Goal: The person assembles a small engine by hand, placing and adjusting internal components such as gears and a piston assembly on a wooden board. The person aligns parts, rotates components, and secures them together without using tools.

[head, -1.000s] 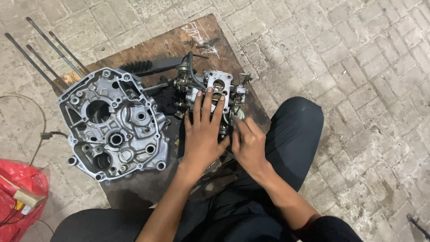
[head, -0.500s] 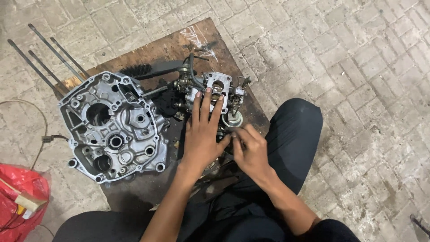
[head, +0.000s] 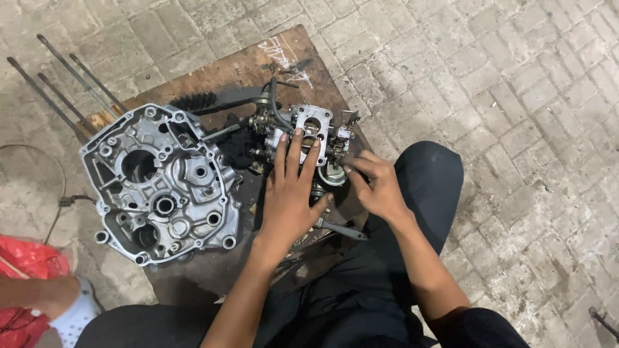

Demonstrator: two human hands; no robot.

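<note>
- Left hand (head: 291, 193) lies flat on the carburettor (head: 303, 138), fingers spread and pressing down, not curled around it.
- Right hand (head: 377, 183) is half-closed, fingertips pinching at the carburettor's right side by a small round part (head: 333, 174).
- Carburettor sits at the right edge of the wooden board (head: 225, 71).
- Grey engine casing (head: 161, 183) fills the board's left side; a black brush (head: 200, 101) lies behind it.

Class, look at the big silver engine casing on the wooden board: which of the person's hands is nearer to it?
Left. The left hand lies on the carburettor just beside the engine casing; the right hand is beyond it, farther off.
</note>
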